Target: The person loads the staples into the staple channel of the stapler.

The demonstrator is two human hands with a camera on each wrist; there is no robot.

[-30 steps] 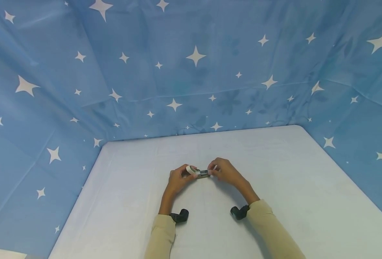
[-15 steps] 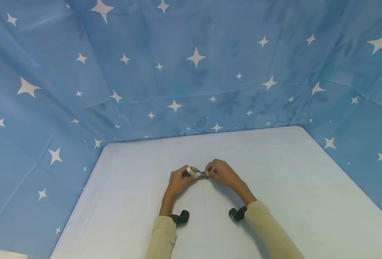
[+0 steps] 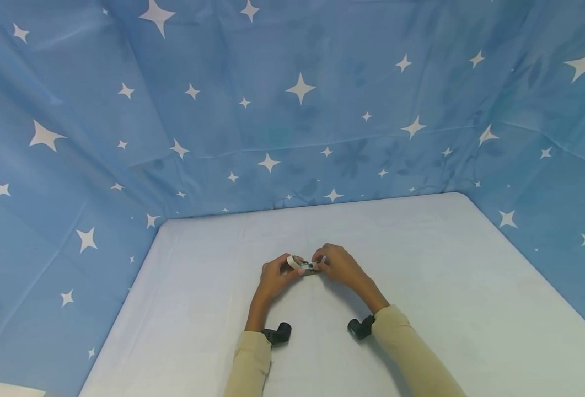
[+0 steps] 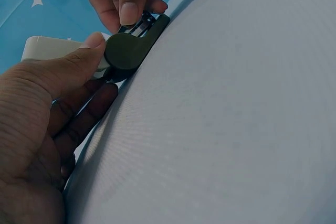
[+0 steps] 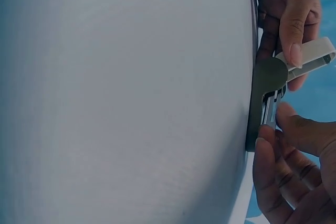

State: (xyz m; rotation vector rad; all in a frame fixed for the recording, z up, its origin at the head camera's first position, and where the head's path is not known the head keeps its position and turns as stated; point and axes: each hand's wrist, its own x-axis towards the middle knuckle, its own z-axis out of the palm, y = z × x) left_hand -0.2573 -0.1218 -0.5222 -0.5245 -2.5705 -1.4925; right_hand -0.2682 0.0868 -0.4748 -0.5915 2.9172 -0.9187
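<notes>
A stapler with a dark green base (image 5: 272, 74) and a white top arm (image 4: 55, 49) stands on the white table, its arm swung up and back from the metal channel. My left hand (image 3: 274, 277) grips it at the hinge end, thumb (image 4: 84, 61) on the white arm and other fingers behind and below. The right hand (image 3: 341, 266) has thumb and index fingertip at the channel, pinching a thin silver metal strip (image 5: 271, 109) that lies along it. The strip's far end is hidden by those fingers. The right hand's remaining fingers curl loosely beside the green base.
A white table (image 3: 213, 309) stretches around both hands. Blue cloth with white stars (image 3: 292, 127) hangs behind it and at both sides. A black wrist camera (image 3: 278, 333) sits on the left wrist, and another black camera (image 3: 360, 328) on the right.
My right hand has slid slightly left along the stapler, toward the left hand, and less of the silver strip shows. The left hand keeps its grip with almost no movement.
</notes>
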